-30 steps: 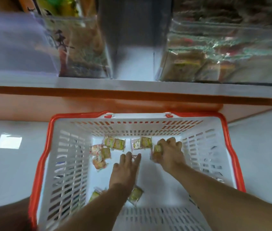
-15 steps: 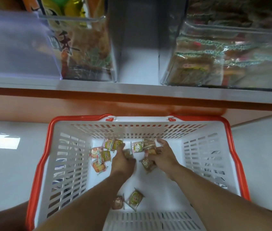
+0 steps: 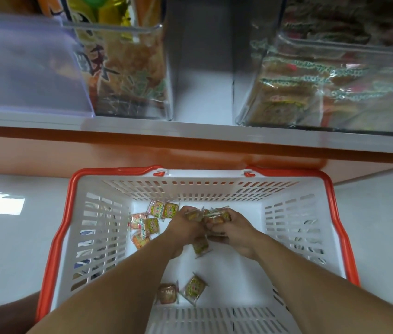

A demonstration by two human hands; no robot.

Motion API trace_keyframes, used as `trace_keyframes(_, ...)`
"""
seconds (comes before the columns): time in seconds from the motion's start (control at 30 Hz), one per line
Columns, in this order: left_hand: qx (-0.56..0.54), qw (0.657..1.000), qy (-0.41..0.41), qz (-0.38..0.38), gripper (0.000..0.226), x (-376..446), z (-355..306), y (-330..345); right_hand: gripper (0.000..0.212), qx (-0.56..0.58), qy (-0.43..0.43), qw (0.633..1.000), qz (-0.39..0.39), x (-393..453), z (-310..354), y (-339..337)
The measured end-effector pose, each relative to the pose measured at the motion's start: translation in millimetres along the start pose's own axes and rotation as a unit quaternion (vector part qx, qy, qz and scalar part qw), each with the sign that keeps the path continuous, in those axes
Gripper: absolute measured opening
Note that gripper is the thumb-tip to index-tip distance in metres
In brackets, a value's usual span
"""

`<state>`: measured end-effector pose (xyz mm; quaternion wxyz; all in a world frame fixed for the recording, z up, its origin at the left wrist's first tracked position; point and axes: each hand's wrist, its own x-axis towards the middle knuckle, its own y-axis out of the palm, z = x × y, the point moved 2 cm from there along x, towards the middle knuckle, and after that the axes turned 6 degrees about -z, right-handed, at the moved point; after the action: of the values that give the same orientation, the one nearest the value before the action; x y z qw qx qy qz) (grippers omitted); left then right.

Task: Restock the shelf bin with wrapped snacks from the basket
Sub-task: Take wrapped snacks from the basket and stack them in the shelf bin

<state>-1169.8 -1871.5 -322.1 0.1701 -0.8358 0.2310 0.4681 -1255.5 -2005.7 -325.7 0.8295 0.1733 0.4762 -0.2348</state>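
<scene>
Both bare forearms reached down into the white slotted plastic basket with the orange rim (image 3: 75, 203), the hands meeting near its far wall. The left hand (image 3: 185, 227) curled around a small wrapped snack (image 3: 193, 215); the right hand (image 3: 234, 229) gripped a bunch of wrapped snacks (image 3: 218, 214) — knuckles up, fingers tucked under. Loose wrapped snacks (image 3: 150, 224) lay on the basket floor to the left, two more (image 3: 194, 286) nearer the person, one (image 3: 200, 245) just below the hands. Above, the clear plastic shelf bin (image 3: 335, 92) sat on the white shelf (image 3: 205, 131).
</scene>
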Motion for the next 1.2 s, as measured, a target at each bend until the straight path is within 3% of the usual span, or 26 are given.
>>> trace_keyframes(0.1,0.025,0.999,0.013,0.038,0.039,-4,3,-4,0.043,-0.039,0.006,0.999,0.030,-5,0,-5)
trace_keyframes(0.23,0.107,0.987,0.054,0.110,0.033,-14,3,-10,0.072,-0.078,0.047,0.992,0.089,-10,2,-11)
trace_keyframes(0.33,0.145,0.979,0.060,0.130,0.036,-14,6,-11,0.054,-0.135,0.073,0.976,0.156,-15,2,-12)
trace_keyframes(0.47,0.254,0.965,0.047,0.036,0.054,-9,16,-6,0.040,-0.176,0.071,0.970,0.151,-18,-7,-21)
trace_keyframes(0.57,0.421,0.903,0.070,-0.042,0.050,-13,29,-6,0.054,-0.175,0.082,0.978,0.079,-17,-16,-32)
trace_keyframes(0.63,0.478,0.867,0.092,-0.109,0.043,-15,36,-4,0.052,-0.158,0.097,0.980,0.067,-18,-23,-33)
trace_keyframes(0.73,0.422,0.890,0.062,-0.160,0.025,-14,41,3,0.053,-0.112,0.086,0.989,0.037,-20,-34,-28)
trace_keyframes(0.9,0.363,0.927,0.036,-0.093,0.009,-12,43,5,0.047,-0.073,0.066,0.995,0.030,-26,-41,-19)
trace_keyframes(1.03,0.140,0.990,-0.032,0.005,0.027,-25,44,-4,0.048,-0.048,0.109,0.990,0.080,-35,-34,-21)
trace_keyframes(1.2,-0.075,0.980,-0.106,0.150,0.051,-60,21,-25,0.043,-0.100,0.070,0.983,0.134,-73,9,-15)
